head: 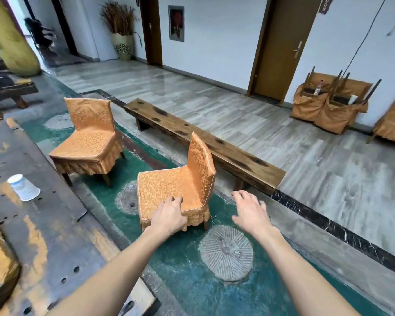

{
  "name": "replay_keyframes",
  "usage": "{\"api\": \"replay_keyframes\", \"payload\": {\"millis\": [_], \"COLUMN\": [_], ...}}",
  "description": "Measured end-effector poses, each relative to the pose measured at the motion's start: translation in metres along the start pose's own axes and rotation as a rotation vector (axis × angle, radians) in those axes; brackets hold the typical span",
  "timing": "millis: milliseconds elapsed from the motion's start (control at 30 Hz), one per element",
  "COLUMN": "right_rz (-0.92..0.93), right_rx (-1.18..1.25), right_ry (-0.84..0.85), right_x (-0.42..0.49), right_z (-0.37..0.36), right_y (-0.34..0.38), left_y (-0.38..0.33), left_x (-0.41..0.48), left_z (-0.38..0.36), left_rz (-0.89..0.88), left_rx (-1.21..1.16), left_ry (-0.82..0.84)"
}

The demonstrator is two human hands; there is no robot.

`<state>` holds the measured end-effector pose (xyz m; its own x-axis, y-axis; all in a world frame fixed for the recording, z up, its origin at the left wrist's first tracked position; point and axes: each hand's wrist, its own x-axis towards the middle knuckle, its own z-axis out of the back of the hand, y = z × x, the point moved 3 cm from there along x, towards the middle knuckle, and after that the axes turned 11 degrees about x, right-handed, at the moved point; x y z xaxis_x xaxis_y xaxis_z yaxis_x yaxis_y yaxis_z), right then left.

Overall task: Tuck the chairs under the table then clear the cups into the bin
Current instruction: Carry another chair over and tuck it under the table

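Note:
Two chairs in orange patterned covers stand on the green floor beside a long dark wooden table point(55, 224) at the left. The near chair point(169, 185) is at the centre, its seat turned toward the table. My left hand point(169, 215) grips the near corner of its seat. My right hand point(251, 210) hovers with fingers spread to the right of that chair, touching nothing. The far chair point(89, 142) stands further back, also apart from the table. A white paper cup point(24, 187) lies tipped on the tabletop at the left.
A long low wooden bench point(214, 142) runs behind the chairs. Round stone discs point(226, 254) are set in the green floor. More covered chairs point(328, 106) are stacked at the right wall, between closed doors. A tall vase point(122, 44) stands at the back.

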<state>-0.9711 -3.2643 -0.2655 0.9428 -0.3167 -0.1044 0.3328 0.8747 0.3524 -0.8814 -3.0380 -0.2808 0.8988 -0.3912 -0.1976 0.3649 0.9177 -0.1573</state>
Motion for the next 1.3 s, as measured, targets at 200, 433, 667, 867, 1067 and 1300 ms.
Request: {"api": "replay_keyframes", "payload": {"millis": [200,433,667,867,1067,1300], "right_rz": [0.048,0.087,0.150,0.205,0.311,0.529], "right_rx": [-0.024,-0.107,-0.223,-0.259,-0.280,-0.338], "right_ry": [0.033,0.115,0.201,0.263,0.347,0.483], "right_x": [0.085,0.225,0.390,0.478,0.570,0.684], "right_z": [0.001,0.005,0.013,0.009,-0.021,-0.057], "right_y": [-0.034,-0.063,-0.089,-0.092,-0.101,-0.098], "left_y": [-0.036,-0.059,-0.064,-0.078,-0.101,-0.125], "left_x": [0.085,0.222,0.353,0.417,0.480,0.540], "left_z": [-0.012,-0.036,-0.059,-0.079,-0.104,-0.129], "left_rz": [0.027,0.117,0.230,0.250,0.327,0.461], "left_rx": [-0.002,-0.118,-0.210,-0.277,-0.475,-0.587], "left_ry": [0.019,0.107,0.239,0.348,0.425,0.529]}}
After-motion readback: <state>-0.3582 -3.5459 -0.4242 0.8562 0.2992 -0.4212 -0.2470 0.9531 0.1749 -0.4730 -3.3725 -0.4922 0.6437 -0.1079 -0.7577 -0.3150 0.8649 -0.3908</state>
